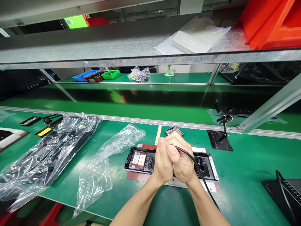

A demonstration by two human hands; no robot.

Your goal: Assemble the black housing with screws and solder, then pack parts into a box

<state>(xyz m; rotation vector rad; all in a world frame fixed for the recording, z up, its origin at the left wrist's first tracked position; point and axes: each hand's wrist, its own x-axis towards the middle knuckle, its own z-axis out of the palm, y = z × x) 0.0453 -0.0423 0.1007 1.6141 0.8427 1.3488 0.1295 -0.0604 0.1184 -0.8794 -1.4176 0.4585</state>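
Note:
My left hand (pixel 163 160) and my right hand (pixel 182 160) are closed and pressed together, fingers wrapped round something they hide. A black cable (pixel 196 166) comes out at the top of the grip by my right thumb and runs down past my right forearm. Beneath both hands lies a long black plastic housing (pixel 207 166), its inner side up; its middle is covered by the hands. Labels and round holes show in its left part (pixel 141 160). Under it is a reddish-brown and white base (pixel 136 176). Just beyond the hands sits a small black tray of screws (pixel 174 130).
Crumpled clear plastic (pixel 103 160) and bagged black parts (pixel 58 150) lie to the left. At the right are a black stand with a metal tube (pixel 222 135) and a black panel (pixel 285 194). A metal shelf (pixel 94 44) crosses above, carrying a red bin (pixel 270 25).

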